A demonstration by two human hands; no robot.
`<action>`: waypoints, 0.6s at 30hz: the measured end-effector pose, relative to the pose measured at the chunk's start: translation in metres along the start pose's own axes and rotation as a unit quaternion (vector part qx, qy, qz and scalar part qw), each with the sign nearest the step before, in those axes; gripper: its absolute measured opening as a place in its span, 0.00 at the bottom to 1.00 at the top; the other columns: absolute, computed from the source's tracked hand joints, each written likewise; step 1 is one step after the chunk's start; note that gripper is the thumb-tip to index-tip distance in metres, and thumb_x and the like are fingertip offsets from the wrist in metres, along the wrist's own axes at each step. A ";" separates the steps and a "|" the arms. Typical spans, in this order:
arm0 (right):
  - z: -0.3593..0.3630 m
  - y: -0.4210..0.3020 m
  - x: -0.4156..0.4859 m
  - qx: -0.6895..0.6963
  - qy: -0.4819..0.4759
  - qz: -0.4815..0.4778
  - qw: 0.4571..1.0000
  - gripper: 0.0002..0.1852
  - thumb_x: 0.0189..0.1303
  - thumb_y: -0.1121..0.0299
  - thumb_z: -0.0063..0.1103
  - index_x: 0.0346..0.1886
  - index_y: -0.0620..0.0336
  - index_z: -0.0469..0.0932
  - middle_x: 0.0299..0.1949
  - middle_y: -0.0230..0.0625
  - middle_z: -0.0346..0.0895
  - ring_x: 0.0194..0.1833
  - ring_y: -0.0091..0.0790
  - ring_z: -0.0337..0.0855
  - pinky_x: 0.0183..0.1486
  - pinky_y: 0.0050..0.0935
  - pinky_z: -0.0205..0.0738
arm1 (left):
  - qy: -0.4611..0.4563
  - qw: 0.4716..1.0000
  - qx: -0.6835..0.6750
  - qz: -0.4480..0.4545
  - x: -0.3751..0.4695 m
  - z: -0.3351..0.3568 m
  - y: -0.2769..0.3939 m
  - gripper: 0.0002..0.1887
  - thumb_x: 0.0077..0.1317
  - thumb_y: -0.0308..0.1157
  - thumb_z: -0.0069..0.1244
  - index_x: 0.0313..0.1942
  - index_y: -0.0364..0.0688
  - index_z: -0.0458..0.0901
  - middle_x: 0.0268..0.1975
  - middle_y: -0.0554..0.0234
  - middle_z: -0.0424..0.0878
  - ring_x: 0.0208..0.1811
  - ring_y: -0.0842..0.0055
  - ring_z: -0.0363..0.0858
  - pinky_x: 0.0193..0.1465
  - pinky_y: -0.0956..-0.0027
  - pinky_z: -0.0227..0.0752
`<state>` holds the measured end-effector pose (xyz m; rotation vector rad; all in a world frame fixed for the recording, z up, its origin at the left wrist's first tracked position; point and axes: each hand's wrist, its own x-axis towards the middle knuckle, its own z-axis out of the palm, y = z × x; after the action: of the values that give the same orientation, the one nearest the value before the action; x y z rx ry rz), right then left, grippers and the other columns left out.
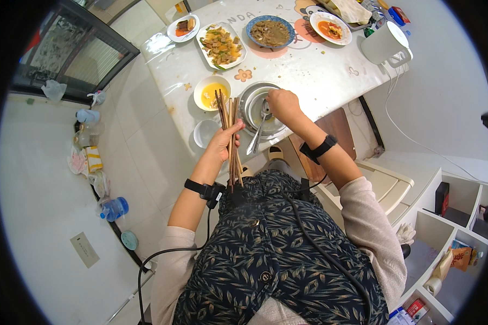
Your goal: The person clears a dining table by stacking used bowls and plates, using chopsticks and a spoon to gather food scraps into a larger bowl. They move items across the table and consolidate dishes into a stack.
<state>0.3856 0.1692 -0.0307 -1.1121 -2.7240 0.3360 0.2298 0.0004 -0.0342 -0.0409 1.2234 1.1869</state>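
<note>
My left hand (224,140) is closed around a bundle of wooden chopsticks (232,118), light and dark ones together, held above the table's near edge. My right hand (284,105) has its fingers curled at the right rim of the stacked metal bowls (248,115); the hand itself hides whether anything is between the fingertips. Metal spoons (259,132) lean in the top bowl, their handles over its near rim. To the left of the bowls stand a white bowl of yellow liquid (210,92) and a small translucent bowl (203,135), both close to the chopsticks.
Farther back on the table (301,77) are a plate of stir-fried food (223,48), a blue-rimmed bowl (270,32), a plate with red sauce (330,29) and a small plate (183,28). A white electric kettle (384,44) stands at right. A wooden stool (329,130) is below.
</note>
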 end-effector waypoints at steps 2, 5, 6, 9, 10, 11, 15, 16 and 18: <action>0.001 -0.003 -0.002 -0.027 0.012 -0.003 1.000 0.07 0.57 0.68 0.57 0.27 0.60 0.76 0.23 0.48 0.79 0.28 0.48 0.82 0.30 0.41 0.76 | -0.002 1.000 0.007 -0.005 0.003 -0.001 -0.004 0.14 0.61 0.34 0.60 0.46 0.46 0.78 0.40 0.70 0.81 0.25 0.89 0.69 0.22 0.84 0.66; 0.002 -0.005 -0.008 -0.053 0.025 -0.012 0.998 0.06 0.57 0.68 0.57 0.33 0.60 0.74 0.26 0.45 0.78 0.28 0.46 0.83 0.29 0.39 0.77 | 0.008 1.000 0.009 -0.022 0.009 -0.001 -0.009 0.15 0.61 0.33 0.60 0.48 0.47 0.79 0.41 0.70 0.81 0.25 0.89 0.69 0.23 0.84 0.66; 0.001 -0.005 -0.010 -0.060 0.027 -0.015 0.998 0.07 0.57 0.69 0.58 0.35 0.59 0.73 0.26 0.44 0.78 0.29 0.45 0.83 0.29 0.38 0.77 | 0.007 1.000 0.007 -0.023 0.010 -0.001 -0.010 0.15 0.61 0.33 0.60 0.48 0.47 0.79 0.41 0.70 0.81 0.25 0.89 0.70 0.23 0.84 0.66; -0.007 -0.001 -0.018 -0.025 0.030 -0.023 0.999 0.10 0.57 0.67 0.60 0.38 0.58 0.70 0.29 0.41 0.77 0.31 0.44 0.82 0.30 0.37 0.76 | 0.009 1.000 0.005 -0.023 0.013 -0.004 -0.015 0.16 0.61 0.33 0.61 0.48 0.46 0.79 0.41 0.70 0.81 0.25 0.88 0.69 0.23 0.83 0.66; -0.011 0.001 -0.021 0.000 0.053 -0.031 0.998 0.10 0.58 0.66 0.60 0.38 0.58 0.71 0.30 0.40 0.77 0.30 0.43 0.82 0.30 0.36 0.76 | 0.012 1.000 0.007 -0.020 0.015 -0.004 -0.017 0.16 0.60 0.33 0.61 0.48 0.46 0.79 0.40 0.71 0.81 0.25 0.88 0.69 0.23 0.83 0.66; -0.015 0.004 -0.026 0.023 0.071 -0.031 0.997 0.09 0.58 0.66 0.60 0.38 0.58 0.72 0.30 0.39 0.76 0.30 0.42 0.82 0.30 0.36 0.75 | 0.014 1.000 0.009 -0.015 0.016 -0.005 -0.019 0.16 0.60 0.32 0.61 0.47 0.46 0.79 0.39 0.71 0.80 0.25 0.88 0.69 0.23 0.83 0.66; -0.018 0.023 -0.035 0.177 0.175 0.022 0.968 0.09 0.62 0.63 0.59 0.38 0.58 0.76 0.32 0.37 0.76 0.26 0.38 0.78 0.30 0.32 0.73 | 0.052 0.997 0.060 0.023 0.026 -0.009 -0.027 0.18 0.57 0.36 0.65 0.45 0.44 0.77 0.33 0.73 0.77 0.25 0.87 0.69 0.22 0.82 0.65; -0.017 0.034 -0.038 0.213 0.144 0.065 0.964 0.13 0.64 0.59 0.57 0.40 0.59 0.77 0.36 0.41 0.77 0.31 0.39 0.79 0.34 0.33 0.74 | 0.059 0.994 0.080 0.041 0.030 -0.009 -0.029 0.20 0.55 0.36 0.66 0.44 0.44 0.76 0.32 0.73 0.76 0.25 0.87 0.69 0.22 0.81 0.65; -0.005 0.053 -0.036 0.271 0.118 0.134 0.946 0.15 0.65 0.58 0.56 0.42 0.61 0.77 0.41 0.45 0.76 0.37 0.38 0.78 0.39 0.33 0.74 | 0.081 0.988 0.118 0.064 0.037 -0.009 -0.032 0.22 0.54 0.39 0.67 0.44 0.43 0.75 0.30 0.73 0.75 0.25 0.86 0.69 0.23 0.80 0.66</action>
<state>0.4472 0.1815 -0.0429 -1.2491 -2.0791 0.8676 0.2416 0.0058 -0.0822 0.1226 1.5220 1.1581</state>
